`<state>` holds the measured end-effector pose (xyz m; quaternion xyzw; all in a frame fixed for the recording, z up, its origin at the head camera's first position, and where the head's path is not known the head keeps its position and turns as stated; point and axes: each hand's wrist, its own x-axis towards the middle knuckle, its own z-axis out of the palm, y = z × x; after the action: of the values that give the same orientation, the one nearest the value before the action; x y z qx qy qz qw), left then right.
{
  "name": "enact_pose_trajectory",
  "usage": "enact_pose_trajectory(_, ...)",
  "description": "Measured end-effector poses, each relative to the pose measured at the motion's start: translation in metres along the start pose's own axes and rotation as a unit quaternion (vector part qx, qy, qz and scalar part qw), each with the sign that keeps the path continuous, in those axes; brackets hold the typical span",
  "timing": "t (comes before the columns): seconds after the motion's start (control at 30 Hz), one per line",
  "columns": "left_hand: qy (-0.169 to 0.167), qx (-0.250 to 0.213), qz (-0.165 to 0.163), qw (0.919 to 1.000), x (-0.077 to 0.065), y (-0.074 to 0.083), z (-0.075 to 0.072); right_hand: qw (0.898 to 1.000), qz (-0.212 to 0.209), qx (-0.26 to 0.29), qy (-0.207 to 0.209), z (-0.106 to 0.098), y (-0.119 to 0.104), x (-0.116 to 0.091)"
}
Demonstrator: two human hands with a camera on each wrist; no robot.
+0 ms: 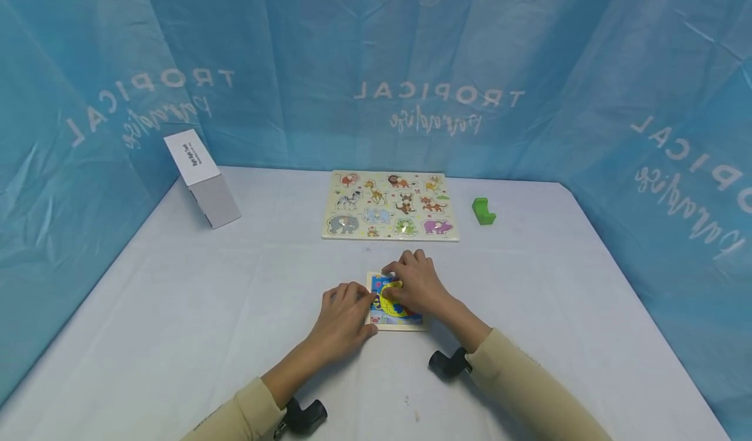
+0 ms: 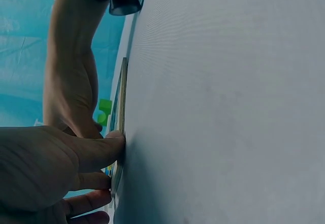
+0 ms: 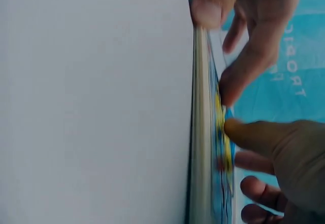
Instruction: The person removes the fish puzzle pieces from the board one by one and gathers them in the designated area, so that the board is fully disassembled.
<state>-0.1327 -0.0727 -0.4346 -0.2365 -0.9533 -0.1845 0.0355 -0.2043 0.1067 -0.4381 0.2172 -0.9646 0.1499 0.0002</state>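
Observation:
A small jigsaw puzzle with a pale wooden frame and a blue and yellow picture lies between the hands. The left hand holds its left side, thumb at the near corner and a fingertip on the picture, as the right wrist view shows. Over the upper part of the puzzle, the right hand has its thumb and forefinger curled together at the yellow area, pinching a puzzle piece that is mostly hidden by the fingers. In the left wrist view the puzzle's frame appears edge-on.
Behind the puzzle lies an animal peg board. A green block stands to its right. A white box leans at the back left. Blue printed curtains enclose the white table.

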Motion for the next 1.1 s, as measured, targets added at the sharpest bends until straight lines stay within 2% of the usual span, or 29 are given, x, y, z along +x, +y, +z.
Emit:
enact_pose_trajectory(0.23, -0.001, -0.01, 0.0, 1.0, -0.0006, -0.0004, 0.0012, 1.0, 0.015, -0.002, 0.026, 0.0033, -0.0071, -0.0059)
enact_pose_trajectory(1.1, 0.006, -0.018, 0.003, 0.9998, -0.0017, -0.0011, 0.0025, 0.999, 0.021, -0.009, 0.022, 0.0029, -0.008, -0.0077)
